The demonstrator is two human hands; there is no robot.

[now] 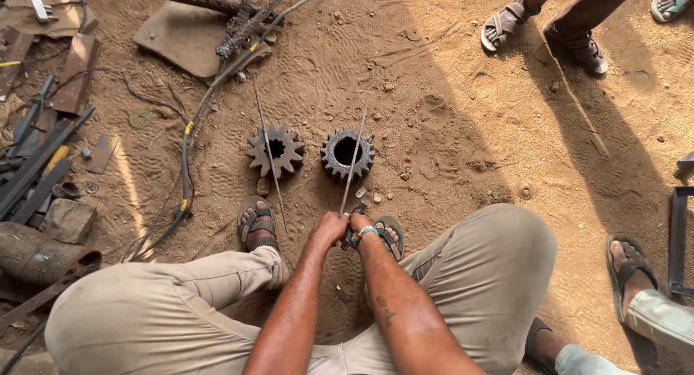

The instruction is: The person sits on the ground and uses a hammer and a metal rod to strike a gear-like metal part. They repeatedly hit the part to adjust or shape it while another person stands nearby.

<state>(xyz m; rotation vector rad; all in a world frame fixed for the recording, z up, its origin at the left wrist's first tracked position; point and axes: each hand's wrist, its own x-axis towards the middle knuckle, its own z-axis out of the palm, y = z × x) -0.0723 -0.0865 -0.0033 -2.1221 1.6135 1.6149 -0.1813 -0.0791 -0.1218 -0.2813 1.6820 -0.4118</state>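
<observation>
**Rod in hand, both gears untouched on the sand**

Head view: the person squats on bare sandy ground (448, 129), knees spread, both forearms reaching down between their sandalled feet. The left hand (329, 229) and right hand (359, 227) meet just in front of the right foot. Together they close round the lower end of a thin metal rod (353, 158), which slants up and away from them across the nearer edge of the right gear (347, 153). The fingers of both hands look curled tight about the rod's end and a small dark holder there; exactly which fingers pinch it I cannot tell.

The right gear lies flat with its bore facing up. The left gear (275, 149) lies just beside it, apart, with a second rod (269, 154) resting loose across it. Neither gear shows any fresh mark that I can make out, so by my reading the work on them has not begun and only the rod is being readied.

A cable (189, 122) runs past the left gear toward scrap metal (36, 165) at the left edge. Other people's feet (549, 28) stand at the far right.
</observation>
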